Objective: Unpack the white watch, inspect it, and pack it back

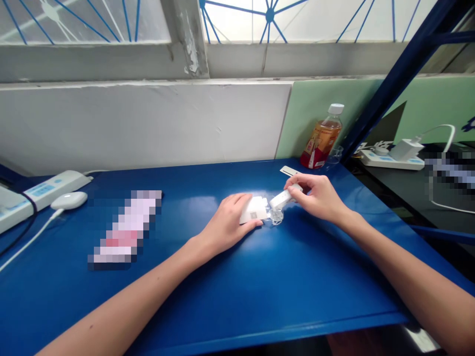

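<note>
My left hand (232, 220) rests on the blue table, its fingers and thumb closed around a flat white piece with a small printed grey square (256, 209). My right hand (315, 195) pinches a small white oblong item (281, 199) between thumb and fingers, just off the other piece's right end. Between the two lies a clear, shiny loop with a beaded chain (276, 216). I cannot tell whether it joins them. Behind my right hand, a white strip with a black line (288, 170) lies on the table.
A bottle with a white cap (322, 141) stands at the back right corner. On the left are a white power strip (48, 193), a white round charger (69, 200) with its cable, and a blurred-out flat object (126, 227). A blue metal post (389, 79) rises at right.
</note>
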`<state>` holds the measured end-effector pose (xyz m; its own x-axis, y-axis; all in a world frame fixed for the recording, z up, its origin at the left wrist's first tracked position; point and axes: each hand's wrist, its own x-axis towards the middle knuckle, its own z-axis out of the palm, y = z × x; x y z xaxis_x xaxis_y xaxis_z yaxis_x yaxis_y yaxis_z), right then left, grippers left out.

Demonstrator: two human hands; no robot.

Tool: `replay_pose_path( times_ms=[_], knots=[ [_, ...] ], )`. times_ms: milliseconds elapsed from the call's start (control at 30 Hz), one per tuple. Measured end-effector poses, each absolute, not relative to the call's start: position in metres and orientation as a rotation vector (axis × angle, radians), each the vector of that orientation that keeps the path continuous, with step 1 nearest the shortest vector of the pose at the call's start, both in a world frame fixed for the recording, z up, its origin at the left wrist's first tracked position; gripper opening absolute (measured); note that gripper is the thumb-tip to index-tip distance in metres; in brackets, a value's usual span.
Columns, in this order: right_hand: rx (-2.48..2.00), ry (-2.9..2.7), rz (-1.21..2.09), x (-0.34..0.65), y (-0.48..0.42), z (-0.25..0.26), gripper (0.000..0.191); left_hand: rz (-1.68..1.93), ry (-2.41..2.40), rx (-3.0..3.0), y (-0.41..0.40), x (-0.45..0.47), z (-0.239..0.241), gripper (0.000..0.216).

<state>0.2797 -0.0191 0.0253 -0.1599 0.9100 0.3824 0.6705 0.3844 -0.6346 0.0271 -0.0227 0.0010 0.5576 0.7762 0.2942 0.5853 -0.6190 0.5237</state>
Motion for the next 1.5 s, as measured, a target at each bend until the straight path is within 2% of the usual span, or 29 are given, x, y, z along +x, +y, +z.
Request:
replay_pose_path(
  times_ms=[100, 300, 433, 500, 667, 767, 967, 1200, 1500],
  knots=[
    [-1.402, -1.909, 0.444, 0.28, -0.019, 0.025, 0.012, 0.755, 1.117, 2.474, -0.022, 0.027, -0.001, 0.046],
    [-1.328, -1.835, 0.843, 0.275, -0.02, 0.019, 0.018, 0.782, 1.123, 2.514, -0.023, 0.026, -0.002, 0.047],
    [-1.358, -1.949, 0.919, 0.272, -0.022, 0.016, 0.019, 0.767, 1.126, 2.542, -0.024, 0.027, -0.001, 0.046],
    [-1.379, -2.066, 0.846, 0.271, -0.023, 0.015, 0.018, 0.75, 1.12, 2.573, -0.024, 0.028, -0.002, 0.046],
    [-1.463, -2.345, 0.421, 0.275, -0.023, 0.018, 0.022, 0.716, 1.117, 2.606, -0.025, 0.028, -0.002, 0.046],
    [-1.337, -2.404, 0.311, 0.284, -0.02, 0.024, 0.026, 0.699, 1.123, 2.612, -0.025, 0.028, -0.003, 0.047],
    [-1.179, -2.5, 0.361, 0.292, -0.016, 0.026, 0.024, 0.691, 1.128, 2.62, -0.024, 0.027, -0.003, 0.049],
    [-1.28, -2.368, 0.328, 0.272, -0.024, 0.014, 0.019, 0.707, 1.114, 2.621, -0.024, 0.027, -0.004, 0.047],
    [-1.387, -2.359, 0.314, 0.274, -0.031, 0.033, 0.021, 0.701, 1.134, 2.625, -0.025, 0.027, -0.002, 0.045]
  ],
)
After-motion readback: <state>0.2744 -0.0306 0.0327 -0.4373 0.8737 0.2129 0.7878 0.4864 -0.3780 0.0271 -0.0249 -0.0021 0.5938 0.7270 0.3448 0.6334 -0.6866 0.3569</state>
